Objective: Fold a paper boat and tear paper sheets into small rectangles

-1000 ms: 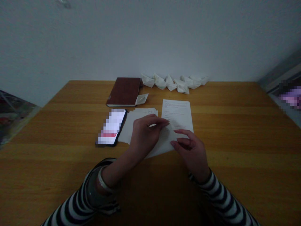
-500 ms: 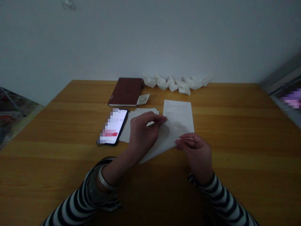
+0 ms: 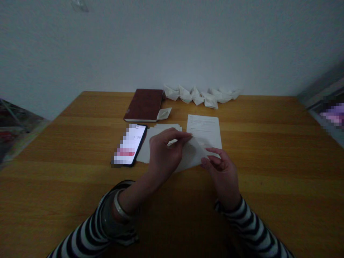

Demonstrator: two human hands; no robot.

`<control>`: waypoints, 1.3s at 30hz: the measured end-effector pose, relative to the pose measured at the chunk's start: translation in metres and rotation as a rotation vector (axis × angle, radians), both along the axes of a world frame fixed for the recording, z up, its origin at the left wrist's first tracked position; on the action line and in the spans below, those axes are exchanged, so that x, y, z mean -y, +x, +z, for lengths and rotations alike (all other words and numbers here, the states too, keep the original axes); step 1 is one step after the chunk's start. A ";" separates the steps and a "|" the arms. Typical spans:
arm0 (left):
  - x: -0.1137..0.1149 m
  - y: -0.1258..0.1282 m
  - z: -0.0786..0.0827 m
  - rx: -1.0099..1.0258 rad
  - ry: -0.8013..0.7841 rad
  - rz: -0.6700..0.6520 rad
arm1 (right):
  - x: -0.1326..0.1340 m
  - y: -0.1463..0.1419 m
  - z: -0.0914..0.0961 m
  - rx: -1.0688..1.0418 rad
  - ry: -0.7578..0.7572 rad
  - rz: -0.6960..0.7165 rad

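My left hand [image 3: 164, 152] rests its fingers on top of a folded white paper sheet [image 3: 192, 154], pressing it near the middle of the wooden table [image 3: 67, 179]. My right hand [image 3: 221, 175] meets the sheet's right side, with fingertips on either side of its edge. Beneath and beyond the sheet lies a printed white page [image 3: 203, 130]. Just left of my left hand is a small stack of plain paper [image 3: 146, 150], partly hidden by that hand. A smartphone [image 3: 130, 145] with a lit, blurred screen lies next to the stack.
A dark red notebook [image 3: 144, 105] and a small paper boat [image 3: 163, 114] lie near the far edge. A row of several white paper boats [image 3: 199, 96] stands against the wall. Blurred items sit beyond both side edges of the table.
The near corner of the folded sheet has lifted and drawn back from me, shortening its lower edge. My right hand has shifted slightly toward the far side of the table.
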State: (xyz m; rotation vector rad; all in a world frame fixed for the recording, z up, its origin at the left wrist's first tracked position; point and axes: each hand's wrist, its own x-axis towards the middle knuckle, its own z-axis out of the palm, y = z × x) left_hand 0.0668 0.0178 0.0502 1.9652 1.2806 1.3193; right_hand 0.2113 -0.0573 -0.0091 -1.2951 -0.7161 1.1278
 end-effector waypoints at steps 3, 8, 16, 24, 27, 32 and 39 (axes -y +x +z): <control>0.003 0.003 0.000 0.029 0.001 -0.019 | 0.000 0.000 -0.002 -0.114 -0.068 0.120; 0.001 0.001 0.001 0.043 -0.007 -0.002 | 0.001 0.001 -0.008 -0.130 -0.069 0.133; -0.003 -0.004 0.003 0.037 -0.081 0.034 | 0.004 -0.004 -0.003 0.028 0.044 -0.046; -0.001 -0.002 -0.003 -0.023 -0.059 -0.089 | 0.006 0.004 0.000 0.423 0.125 0.050; 0.010 0.004 -0.011 -0.099 -0.046 -0.301 | 0.006 0.009 0.005 0.539 0.166 0.075; 0.017 0.007 -0.015 -0.183 0.002 -0.411 | 0.006 0.011 0.005 0.474 0.140 -0.009; -0.015 -0.024 0.010 -0.267 -0.113 -0.456 | -0.001 0.029 0.004 0.248 0.079 -0.238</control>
